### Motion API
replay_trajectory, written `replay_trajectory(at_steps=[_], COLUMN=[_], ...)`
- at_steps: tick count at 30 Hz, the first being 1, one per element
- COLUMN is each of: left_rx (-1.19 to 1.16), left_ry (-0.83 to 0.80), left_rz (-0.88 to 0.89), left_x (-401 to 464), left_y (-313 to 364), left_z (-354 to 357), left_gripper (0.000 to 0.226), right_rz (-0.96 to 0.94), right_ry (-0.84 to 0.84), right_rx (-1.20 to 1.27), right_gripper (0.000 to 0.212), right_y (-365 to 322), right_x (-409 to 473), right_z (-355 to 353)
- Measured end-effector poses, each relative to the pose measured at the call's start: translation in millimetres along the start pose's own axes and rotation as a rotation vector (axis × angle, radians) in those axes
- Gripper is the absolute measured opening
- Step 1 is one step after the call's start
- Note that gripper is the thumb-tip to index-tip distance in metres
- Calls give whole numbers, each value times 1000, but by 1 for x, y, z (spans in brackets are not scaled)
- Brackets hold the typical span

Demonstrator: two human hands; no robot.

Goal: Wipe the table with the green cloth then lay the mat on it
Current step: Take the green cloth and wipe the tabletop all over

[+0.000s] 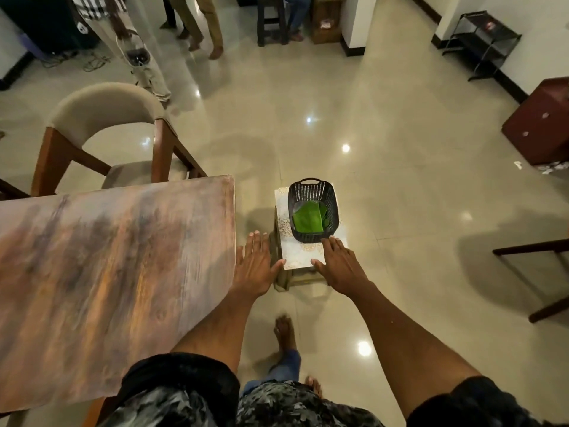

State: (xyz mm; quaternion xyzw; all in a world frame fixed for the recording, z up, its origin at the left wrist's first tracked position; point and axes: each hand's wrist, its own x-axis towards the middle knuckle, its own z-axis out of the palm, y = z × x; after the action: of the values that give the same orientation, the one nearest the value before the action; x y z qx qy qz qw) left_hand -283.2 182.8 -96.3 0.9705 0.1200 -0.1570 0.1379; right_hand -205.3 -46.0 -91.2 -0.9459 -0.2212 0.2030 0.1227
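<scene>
— Head view first: what do you have, big things down to small?

— My table (107, 272) fills nine o'clock, unwiped I judge. At twelve o'clock from my hands a stool carries the mat (308, 254), and on it stands a black basket (312, 192) with the green cloth (308, 221) folded inside.

— Which hand is nearer the cloth?

— My right hand (340, 266); its fingertips reach the basket's near rim. The basket's long axis runs away from me, roughly six to twelve.

— And the hands' pose?

— Both palm down, fingers straight and spread, holding nothing. My left hand (254, 266) hovers between table edge and stool.
</scene>
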Motion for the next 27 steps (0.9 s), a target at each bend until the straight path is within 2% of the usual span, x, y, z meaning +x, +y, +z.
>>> replay_trajectory(at_steps=[7, 13, 19, 23, 27], left_rx=[-22, -3, 17, 7, -11], left_ry=[-29, -59, -122, -147, -171], left_rz=[60, 94, 17, -49, -46], left_x=[107, 162, 204, 232, 275], left_y=[32, 54, 60, 66, 72], left_z=[-19, -17, -5, -1, 23], left_gripper=[87, 88, 87, 87, 87], right_rz=[32, 55, 15, -33, -9], right_ry=[3, -20, -120, -187, -225], right_rx=[-20, 10, 32, 46, 88], right_gripper=[68, 68, 69, 60, 66], right_y=[32, 54, 84, 101, 113], right_x=[75, 123, 175, 220, 269], right_z=[-42, -60, -50, -35, -10])
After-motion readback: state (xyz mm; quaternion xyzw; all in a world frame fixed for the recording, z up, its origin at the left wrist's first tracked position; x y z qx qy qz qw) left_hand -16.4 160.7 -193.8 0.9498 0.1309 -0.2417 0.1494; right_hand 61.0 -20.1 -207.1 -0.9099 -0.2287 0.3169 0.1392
